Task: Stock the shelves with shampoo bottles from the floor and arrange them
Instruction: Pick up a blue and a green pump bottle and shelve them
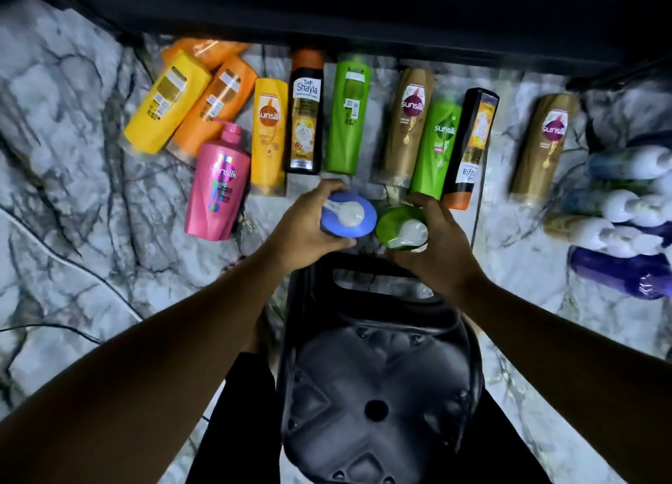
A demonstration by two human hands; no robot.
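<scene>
Hands (305,225) (440,243) outstretched, round blue bottle (366,217), green bottle (387,226)

Blue pump bottle (348,215) gripped by the left hand (305,227), green pump bottle (399,228) gripped by the right hand (442,245), both held near a black stool (378,392), other bottles (347,119) laid flat on marble floor (72,199)

Seemingly a small shop aisle — many coloured plastic shampoo bottles (347,116) lie in rows on the grey-veined white marble floor (54,127), beneath a dark shelf (363,10).
</scene>
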